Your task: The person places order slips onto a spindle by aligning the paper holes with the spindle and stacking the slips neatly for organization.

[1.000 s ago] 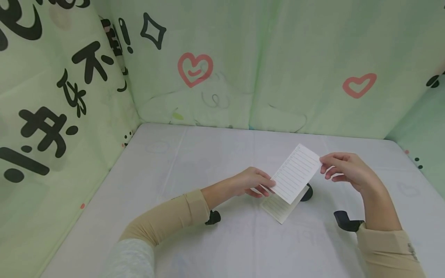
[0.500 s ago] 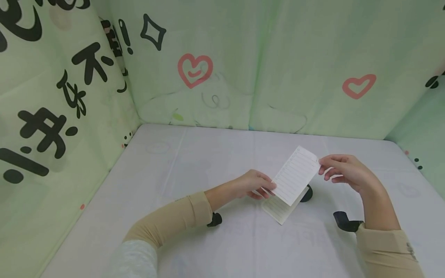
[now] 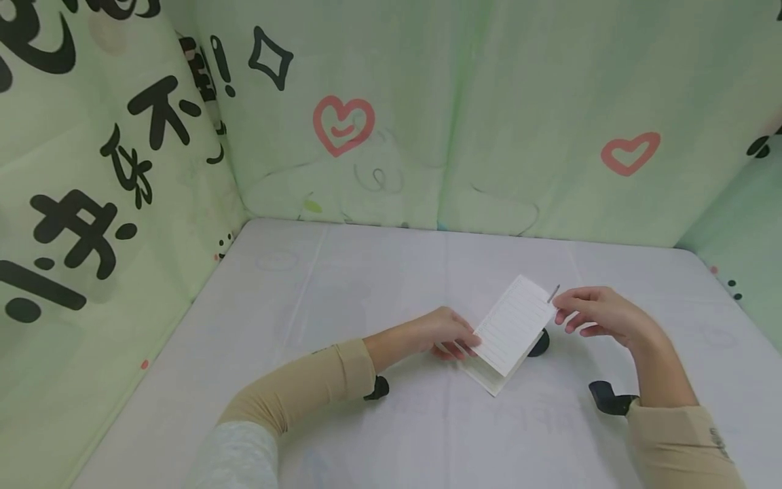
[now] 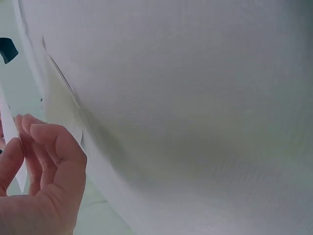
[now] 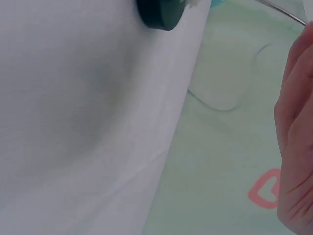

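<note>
In the head view, a small white lined booklet [image 3: 510, 322] stands partly open over the table, its lower leaf [image 3: 485, 375] showing beneath the upper one. My left hand [image 3: 449, 331] pinches the upper leaf at its left edge; the left wrist view shows thumb and fingertips on either side of the white leaf [image 4: 22, 176]. At the booklet's upper right corner is my right hand [image 3: 601, 312], with thumb and forefinger together. A thin metal rod [image 3: 553, 293] sticks up from these fingertips; the right wrist view shows the rod [image 5: 283, 11] meeting them.
A dark round thing [image 3: 539, 344] lies partly hidden behind the booklet. Black wrist mounts show at the left [image 3: 377, 388] and right [image 3: 611, 399] sleeves. Pale green printed curtains [image 3: 519, 102] border the white-covered table [image 3: 342, 272] at the back and sides.
Both hands and the booklet have come down slightly, and the upper leaf has sunk closer to the lower one. The thin metal rod now shows above my right fingertips.
</note>
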Motion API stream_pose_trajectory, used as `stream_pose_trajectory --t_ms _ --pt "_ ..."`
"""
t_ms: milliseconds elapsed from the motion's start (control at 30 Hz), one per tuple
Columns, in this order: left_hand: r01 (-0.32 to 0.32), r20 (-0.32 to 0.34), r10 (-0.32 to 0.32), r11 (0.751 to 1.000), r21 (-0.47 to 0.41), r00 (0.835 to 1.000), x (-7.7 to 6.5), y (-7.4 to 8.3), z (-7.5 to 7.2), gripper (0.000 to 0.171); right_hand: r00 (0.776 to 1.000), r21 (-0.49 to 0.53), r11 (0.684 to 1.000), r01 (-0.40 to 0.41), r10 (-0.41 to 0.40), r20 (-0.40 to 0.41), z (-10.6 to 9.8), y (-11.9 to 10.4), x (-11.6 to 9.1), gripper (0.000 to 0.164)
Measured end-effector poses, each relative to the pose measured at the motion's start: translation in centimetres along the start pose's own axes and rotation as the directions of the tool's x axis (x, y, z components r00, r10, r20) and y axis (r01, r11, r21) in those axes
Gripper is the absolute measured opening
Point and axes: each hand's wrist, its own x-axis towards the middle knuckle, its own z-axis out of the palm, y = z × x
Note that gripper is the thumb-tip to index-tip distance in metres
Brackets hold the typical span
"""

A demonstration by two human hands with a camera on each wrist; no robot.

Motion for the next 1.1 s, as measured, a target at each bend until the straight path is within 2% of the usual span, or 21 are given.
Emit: stream_pose_trajectory --t_ms 167,433,733,1100 --pt "0.05 0.015 -0.051 0.998 0.045 0.999 0.2 -0.4 0.1 0.008 0.997 0.001 0.999 -0.033 0.032 0.072 0.2 1.2 0.7 0.039" --pt "0.105 0.065 -0.109 0.992 0.063 0.992 0.4 -1.1 -0.1 0.007 0.989 -0.008 0.997 -0.07 0.071 0.129 1.1 2.3 1.7 0.034" --pt "0.184 0.052 -0.189 0.978 0.098 0.981 0.9 -1.2 -0.2 0.011 0.983 -0.024 0.992 -0.126 0.128 0.132 1.7 2.7 2.3 0.029" --pt "0.218 0.142 -0.232 0.97 0.109 0.962 1.2 -1.4 -0.7 0.011 0.98 -0.05 0.984 -0.169 0.173 0.099 2.5 2.8 2.4 0.03"
